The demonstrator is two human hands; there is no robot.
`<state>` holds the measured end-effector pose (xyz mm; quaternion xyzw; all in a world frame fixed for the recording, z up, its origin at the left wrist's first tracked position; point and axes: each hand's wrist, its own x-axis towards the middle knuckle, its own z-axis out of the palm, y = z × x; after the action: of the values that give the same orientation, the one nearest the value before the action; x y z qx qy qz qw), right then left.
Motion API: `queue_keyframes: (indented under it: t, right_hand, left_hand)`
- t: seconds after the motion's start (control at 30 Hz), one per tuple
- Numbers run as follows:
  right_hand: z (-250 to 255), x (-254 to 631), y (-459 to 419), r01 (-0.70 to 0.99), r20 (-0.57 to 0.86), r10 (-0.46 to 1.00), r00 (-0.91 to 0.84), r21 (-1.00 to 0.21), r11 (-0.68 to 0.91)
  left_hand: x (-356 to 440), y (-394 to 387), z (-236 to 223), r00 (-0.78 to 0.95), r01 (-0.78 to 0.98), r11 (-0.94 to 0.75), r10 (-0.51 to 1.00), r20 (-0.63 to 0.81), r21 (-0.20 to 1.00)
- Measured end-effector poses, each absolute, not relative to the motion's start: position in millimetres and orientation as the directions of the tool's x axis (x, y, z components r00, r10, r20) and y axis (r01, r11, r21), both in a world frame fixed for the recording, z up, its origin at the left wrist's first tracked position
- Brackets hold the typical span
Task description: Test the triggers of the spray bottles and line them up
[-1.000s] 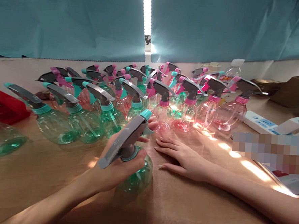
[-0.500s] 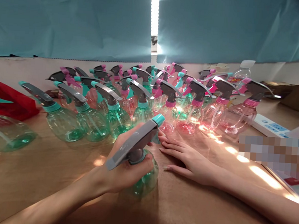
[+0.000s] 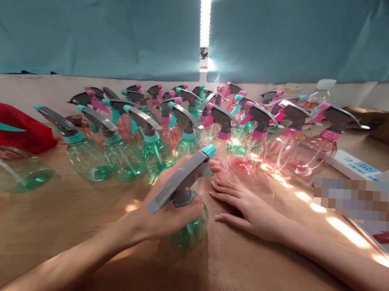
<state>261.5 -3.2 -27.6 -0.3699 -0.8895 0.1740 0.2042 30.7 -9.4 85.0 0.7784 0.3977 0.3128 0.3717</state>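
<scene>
A green clear spray bottle point(image 3: 189, 228) with a grey trigger head and a turquoise nozzle is in my left hand point(image 3: 164, 214). The thumb wraps its neck, and the other fingers pass behind the head, partly hidden. It leans, nozzle pointing up and right, at the near middle of the table. My right hand point(image 3: 246, 205) lies flat on the table just right of it, fingers stretched and holding nothing. Beyond both hands stand several green spray bottles point(image 3: 124, 161) to the left and several pink spray bottles point(image 3: 248, 155) to the right.
A green spray bottle point(image 3: 18, 170) stands at the far left beside a red plastic bag point(image 3: 24, 130). On the right are a white power strip point(image 3: 356, 166) and a clear bottle with a white cap point(image 3: 321, 96). A blue-green curtain point(image 3: 105, 30) hangs behind the wooden table point(image 3: 77, 226).
The spray bottle in my left hand has shifted slightly right and up, and its head has turned a little. My right hand stays flat. The whole view has shifted slightly.
</scene>
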Motion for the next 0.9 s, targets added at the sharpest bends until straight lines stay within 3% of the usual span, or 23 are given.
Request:
queue_keyframes:
  t: [0.4, 0.67, 0.8, 0.9]
  right_hand:
    - [-28, 261, -4, 0.594, 0.242, 0.721, -0.649, -0.430, 0.680]
    - [-27, 259, -4, 0.589, 0.260, 0.723, -0.640, -0.438, 0.679]
    - [-27, 257, -6, 0.594, 0.282, 0.707, -0.649, -0.393, 0.702]
    - [-25, 256, -7, 0.610, 0.278, 0.693, -0.665, -0.332, 0.719]
  left_hand:
    - [30, -11, 75, 0.471, 0.347, -0.439, 0.846, 0.251, 0.829]
    - [19, -17, 83, 0.493, 0.380, -0.399, 0.851, 0.182, 0.835]
    - [13, -19, 74, 0.478, 0.382, -0.478, 0.835, 0.274, 0.791]
    - [10, -21, 69, 0.487, 0.399, -0.482, 0.832, 0.265, 0.780]
